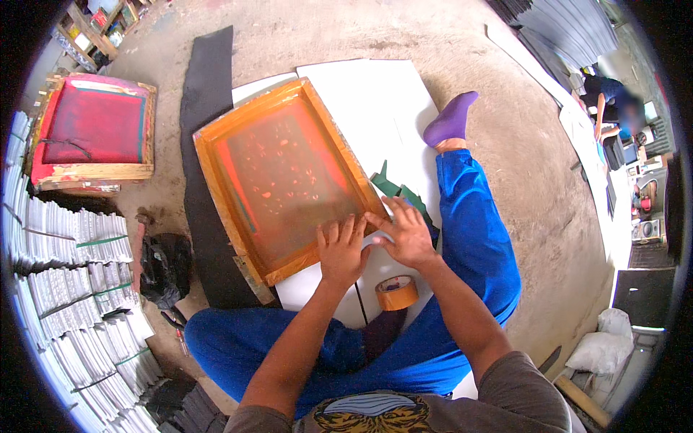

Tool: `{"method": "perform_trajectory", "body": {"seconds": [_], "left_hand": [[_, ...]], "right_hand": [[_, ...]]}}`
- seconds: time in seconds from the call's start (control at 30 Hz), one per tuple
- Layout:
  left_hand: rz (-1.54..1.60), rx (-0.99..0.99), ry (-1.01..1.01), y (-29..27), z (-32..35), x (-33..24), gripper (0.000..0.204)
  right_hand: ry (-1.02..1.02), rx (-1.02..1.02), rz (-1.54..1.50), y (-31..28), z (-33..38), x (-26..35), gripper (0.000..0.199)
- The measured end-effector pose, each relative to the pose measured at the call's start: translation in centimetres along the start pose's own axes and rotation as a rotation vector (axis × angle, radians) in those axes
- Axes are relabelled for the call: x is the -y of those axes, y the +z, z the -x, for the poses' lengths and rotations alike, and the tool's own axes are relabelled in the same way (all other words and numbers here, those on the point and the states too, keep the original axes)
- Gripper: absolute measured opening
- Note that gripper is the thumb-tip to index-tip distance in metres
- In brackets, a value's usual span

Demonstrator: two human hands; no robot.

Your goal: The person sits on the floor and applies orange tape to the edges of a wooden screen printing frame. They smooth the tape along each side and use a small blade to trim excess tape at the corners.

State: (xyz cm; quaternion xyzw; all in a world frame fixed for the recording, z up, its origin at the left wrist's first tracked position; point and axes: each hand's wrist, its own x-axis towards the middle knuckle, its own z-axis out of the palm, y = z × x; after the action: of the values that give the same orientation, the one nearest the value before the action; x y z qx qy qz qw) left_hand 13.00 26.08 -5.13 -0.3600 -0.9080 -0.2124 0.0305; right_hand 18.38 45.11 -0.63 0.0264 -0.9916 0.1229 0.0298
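Observation:
In front of me a wooden screen-printing frame (206,155) lies tilted across white sheets, its rim covered with brown tape. Its mesh is grey-brown with red-orange patches along the sides and small light marks in the middle. My left hand (342,252) rests on the frame's near edge, fingers apart and pointing inward over the mesh. At the near right corner is my right hand (408,238), its fingers spread and index fingertip touching the rim. Both thumbs almost meet. A roll of brown packing tape (398,293) stands just below the right hand, by my folded leg.
Green scraps (404,193) lie right of the frame, near my outstretched leg. A black strip of sheet (206,108) runs along its left. Further left are a red screen frame (97,130), a black plastic bag (164,268) and tied paper stacks (65,296). Another person (610,101) sits far right.

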Motion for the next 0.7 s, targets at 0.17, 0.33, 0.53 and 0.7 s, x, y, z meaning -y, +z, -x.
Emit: {"method": "perform_trajectory", "body": {"seconds": [0.17,0.33,0.53,0.7], "left_hand": [[-0.131,0.011,0.075,1.1,1.6,0.0,0.08],[-0.175,0.08,0.108,-0.5,1.2,-0.5,0.084],[-0.106,0.144,0.06,-1.0,1.0,-0.2,0.087],[-0.098,0.207,0.013,-1.8,1.8,0.5,0.086]], "right_hand": [[-0.027,0.171,0.222,3.1,1.5,-0.4,0.075],[0.152,0.156,0.148,3.2,2.5,-0.6,0.071],[0.318,0.139,0.018,2.9,2.4,-1.1,0.062],[0.328,0.077,0.031,2.7,0.4,-0.8,0.057]]}}
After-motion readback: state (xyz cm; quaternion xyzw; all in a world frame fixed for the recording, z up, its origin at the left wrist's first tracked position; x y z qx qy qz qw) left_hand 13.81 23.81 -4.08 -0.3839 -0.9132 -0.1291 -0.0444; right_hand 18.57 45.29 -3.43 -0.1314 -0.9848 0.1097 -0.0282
